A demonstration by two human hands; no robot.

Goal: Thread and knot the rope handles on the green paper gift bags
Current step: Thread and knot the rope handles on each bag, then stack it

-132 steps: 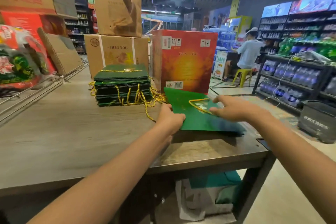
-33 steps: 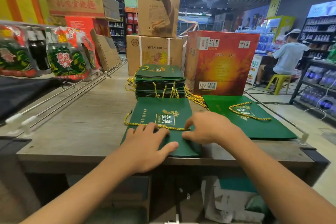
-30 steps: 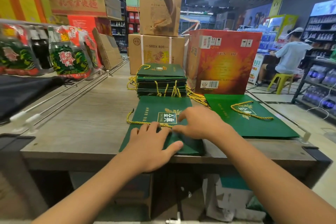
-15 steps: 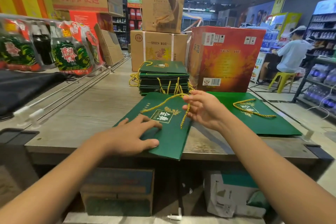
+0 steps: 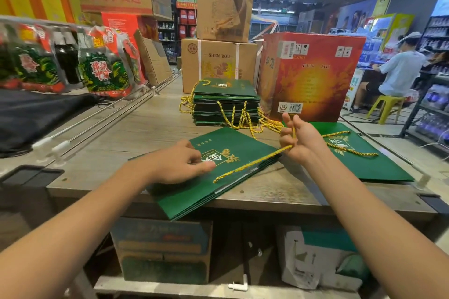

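A flat green gift bag [image 5: 245, 148] with a gold logo lies turned at an angle on the wooden table, one corner overhanging the front edge. My left hand [image 5: 179, 165] presses down on its near half, fingers curled against the paper. My right hand [image 5: 300, 141] grips the bag's yellow rope handle [image 5: 252, 164] and holds it taut above the bag; the rope's free end lies on the bag. Another green bag [image 5: 379, 165] with its rope handle lies flat at the right. A stack of green bags [image 5: 226, 104] with dangling yellow ropes stands behind.
A red carton [image 5: 313, 75] and stacked brown cartons [image 5: 218, 63] stand behind the bags. Packaged goods [image 5: 102, 68] and metal rails line the table's left side. A person [image 5: 398, 70] sits on a yellow stool at the far right. Boxes sit under the table.
The bag has been turned further clockwise and pulled toward the front edge. My right hand has drawn the yellow rope up and out to the right; my left hand stays pressed on the bag.
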